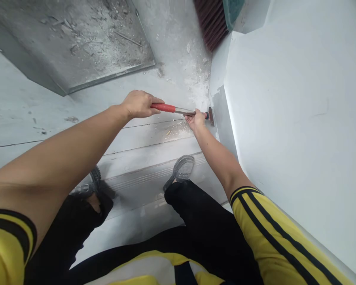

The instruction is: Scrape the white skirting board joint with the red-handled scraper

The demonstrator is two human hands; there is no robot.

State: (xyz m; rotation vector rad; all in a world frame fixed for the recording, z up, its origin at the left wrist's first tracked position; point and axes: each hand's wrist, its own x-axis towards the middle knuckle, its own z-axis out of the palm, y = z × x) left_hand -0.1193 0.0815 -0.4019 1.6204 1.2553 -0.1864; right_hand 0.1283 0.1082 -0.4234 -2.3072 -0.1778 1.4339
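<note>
My left hand (140,104) is closed around the end of the red grip of a long-handled scraper (182,111). Farther along, my right hand (197,120) grasps its metal shaft close to the head. The dark scraper head (211,116) is at the grey lower strip of the wall (224,118), where wall and floor meet; whether its edge touches is hard to see. White dust and small chips lie on the pale floor (154,138) around my right hand.
A grey-edged container (112,80) with dust and debris stands at upper left. A broom with dark red bristles (212,23) and a teal object (233,12) are at the top. The white wall (299,99) fills the right side. My sandaled feet are on a grooved step (139,184).
</note>
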